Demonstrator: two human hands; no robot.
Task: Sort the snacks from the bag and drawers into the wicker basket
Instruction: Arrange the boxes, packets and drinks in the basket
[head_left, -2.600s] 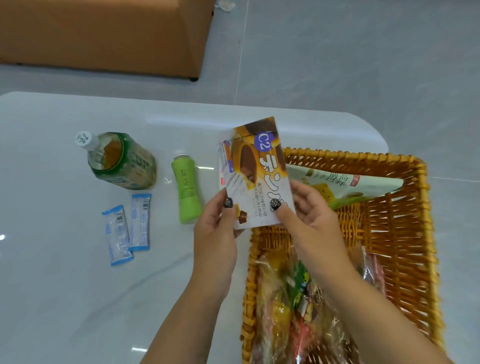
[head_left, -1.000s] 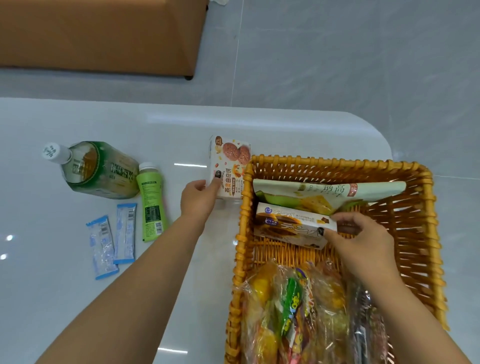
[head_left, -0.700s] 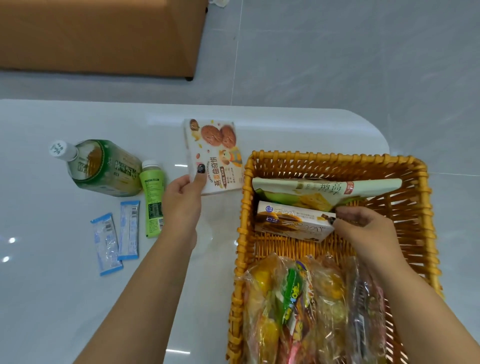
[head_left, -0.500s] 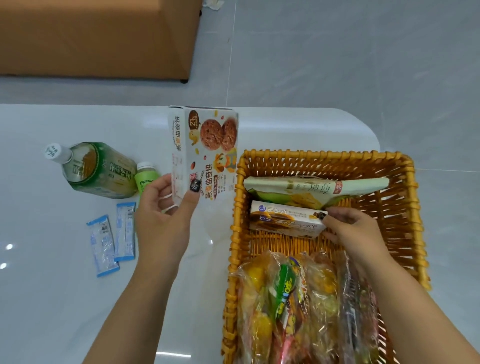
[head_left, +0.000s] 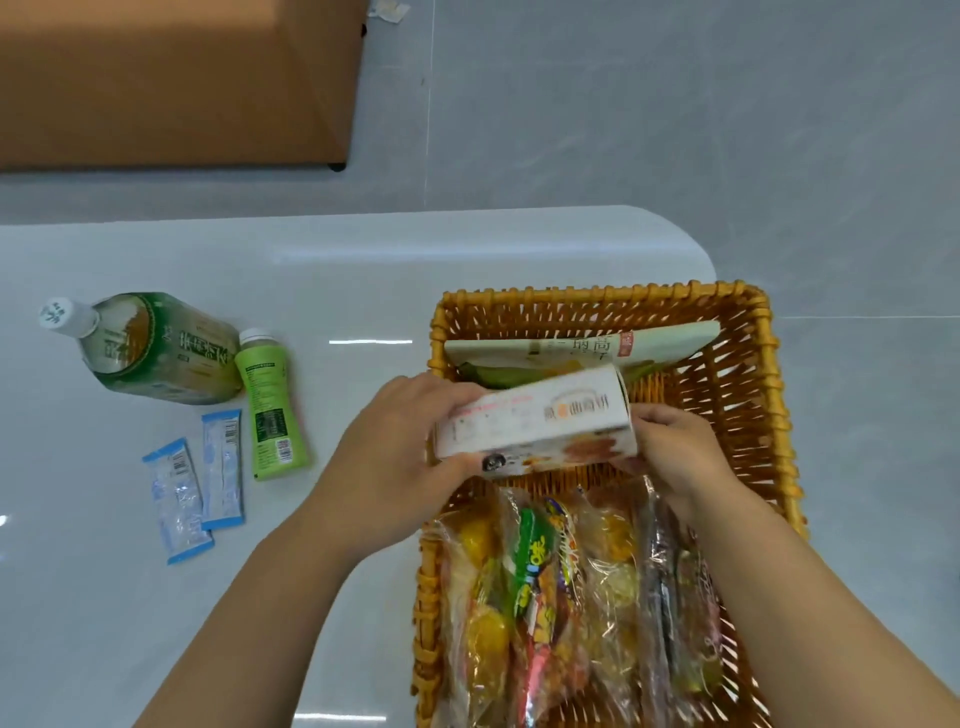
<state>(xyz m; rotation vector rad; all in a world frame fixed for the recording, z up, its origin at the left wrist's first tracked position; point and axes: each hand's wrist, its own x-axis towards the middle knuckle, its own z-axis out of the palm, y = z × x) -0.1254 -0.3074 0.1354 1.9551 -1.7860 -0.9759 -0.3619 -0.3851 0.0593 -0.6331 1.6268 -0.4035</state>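
A white cookie box (head_left: 540, 415) lies on its side above the far half of the wicker basket (head_left: 737, 395). My left hand (head_left: 400, 447) grips its left end, thumb on the near face. My right hand (head_left: 675, 447) holds its right end, fingers curled against the box. Behind it a pale green snack packet (head_left: 576, 348) leans on the basket's far wall. The yellow box placed earlier is hidden under the cookie box. Several clear-wrapped snack bags (head_left: 545, 597) fill the basket's near half.
On the white table (head_left: 311, 280), left of the basket, lie a large green tea bottle (head_left: 150, 353), a small green bottle (head_left: 267, 405) and two blue sachets (head_left: 197, 493). A brown cabinet (head_left: 171, 78) stands on the grey floor beyond the table's far edge.
My left hand lifted the cookie box from the table and carried it right over the basket, turning it on its side. My right hand left the yellow box and took the cookie box's right end.
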